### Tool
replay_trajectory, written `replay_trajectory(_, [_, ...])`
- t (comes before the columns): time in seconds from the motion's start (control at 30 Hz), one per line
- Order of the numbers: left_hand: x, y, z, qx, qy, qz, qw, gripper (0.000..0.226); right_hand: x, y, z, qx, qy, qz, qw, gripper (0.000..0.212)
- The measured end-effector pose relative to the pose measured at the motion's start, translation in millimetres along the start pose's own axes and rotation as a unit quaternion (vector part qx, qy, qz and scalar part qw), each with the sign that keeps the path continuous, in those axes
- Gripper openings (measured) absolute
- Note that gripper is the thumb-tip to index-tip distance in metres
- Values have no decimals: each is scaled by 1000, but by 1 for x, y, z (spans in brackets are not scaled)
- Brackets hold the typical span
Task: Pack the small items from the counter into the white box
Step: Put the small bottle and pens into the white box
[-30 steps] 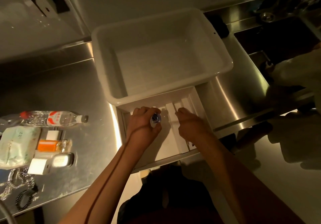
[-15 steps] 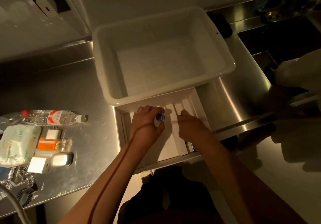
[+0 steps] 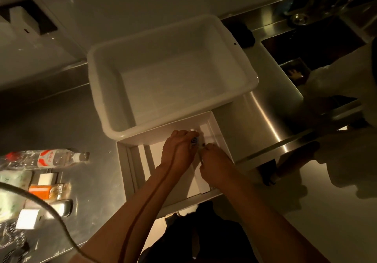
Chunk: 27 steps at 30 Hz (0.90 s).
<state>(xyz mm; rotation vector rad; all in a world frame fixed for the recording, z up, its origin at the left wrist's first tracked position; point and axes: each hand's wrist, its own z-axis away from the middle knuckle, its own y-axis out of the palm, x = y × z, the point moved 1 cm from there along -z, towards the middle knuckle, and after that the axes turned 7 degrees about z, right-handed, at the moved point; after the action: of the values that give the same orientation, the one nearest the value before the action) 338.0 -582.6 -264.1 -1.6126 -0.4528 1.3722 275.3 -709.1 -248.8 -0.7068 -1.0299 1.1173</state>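
Observation:
A shallow white box (image 3: pixel 130 160) with divider strips lies open at the counter's front edge. Its far end is tucked under a big empty white tub (image 3: pixel 240 91). My left hand (image 3: pixel 177 150) is inside the box and grips a small item with a blue-and-white end (image 3: pixel 194 141). My right hand (image 3: pixel 216 158) sits right beside it, fingers curled down against a divider (image 3: pixel 204 132). What those fingertips hold is hidden. More small items lie on the counter at left: a plastic bottle (image 3: pixel 47 158), an orange packet (image 3: pixel 40 190) and a white cube (image 3: pixel 27 220).
A steel sink (image 3: pixel 326 44) is set into the counter at right. Another person's pale sleeve (image 3: pixel 346 75) reaches over it. A grey cable (image 3: pixel 57 220) crosses the lower left, over a shiny metal piece (image 3: pixel 64 207). Chains lie at the far left edge.
My two hands have drawn closer together inside the box, the left one carrying the small item rightward until it almost meets the right fingertips. The view has shifted slightly.

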Motion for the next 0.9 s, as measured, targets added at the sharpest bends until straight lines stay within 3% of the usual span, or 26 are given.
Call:
replay_trajectory(0.13, [-8, 11, -9, 23, -4, -23, 999, 26, -1, 0, 2, 19, -17, 9, 1000, 29])
replay_trajectory(0.27, [-9, 19, -16, 30, -25, -48, 998, 21, -3, 2, 3, -12, -20, -34, 999, 25])
replay_trajectory(0.43, [-5, 26, -17, 14, -50, -37, 998, 37, -3, 1, 3, -14, -8, -60, 998, 24])
replay_trajectory(0.63, [-2, 14, -9, 22, -70, -21, 997, 39, -5, 3, -5, 61, -22, -38, 997, 41])
replay_trajectory(0.73, [4, 0, 3, 3, -75, -13, 997, 40, 1, -4, -11, 61, -13, -12, 998, 38])
replay_trajectory(0.83, [9, -15, 15, -7, -77, 2, 997, 41, 3, -1, -16, 56, -51, 46, 996, 50])
replay_trajectory(0.9, [11, -23, 23, -20, -72, 8, 997, 41, 1, 5, -23, 73, -14, -4, 997, 58])
